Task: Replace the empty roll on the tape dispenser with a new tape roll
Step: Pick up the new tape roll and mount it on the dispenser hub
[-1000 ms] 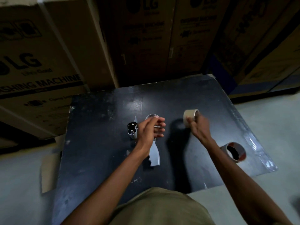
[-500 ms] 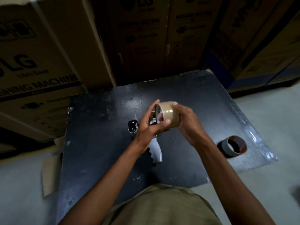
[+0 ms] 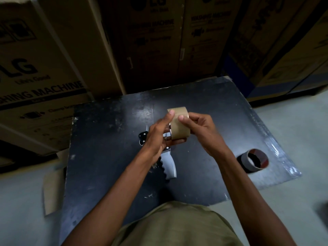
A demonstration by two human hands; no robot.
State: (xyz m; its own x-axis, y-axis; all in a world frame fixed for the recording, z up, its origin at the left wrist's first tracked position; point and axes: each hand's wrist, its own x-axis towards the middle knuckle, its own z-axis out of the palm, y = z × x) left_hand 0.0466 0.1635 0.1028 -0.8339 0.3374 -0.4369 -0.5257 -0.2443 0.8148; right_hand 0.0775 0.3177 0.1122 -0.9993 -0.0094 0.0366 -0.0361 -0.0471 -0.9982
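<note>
Tape roll point(image 3: 179, 124) gripped between left hand point(image 3: 158, 137) and right hand point(image 3: 198, 129), above dispenser point(image 3: 167, 166).

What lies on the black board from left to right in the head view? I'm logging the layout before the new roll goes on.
Tape dispenser → left hand → new tape roll → right hand → empty roll, lying apart near the board's right edge.

Left cardboard box point(image 3: 44, 68): "LG", "Life's Good", "WASHING MACHINE" partly cut off at the frame edge. Centre boxes point(image 3: 159, 32): "LG" logo, "WASHING MACHINE" printed twice, dim. Smaller print on all boxes too blurred to read.
</note>
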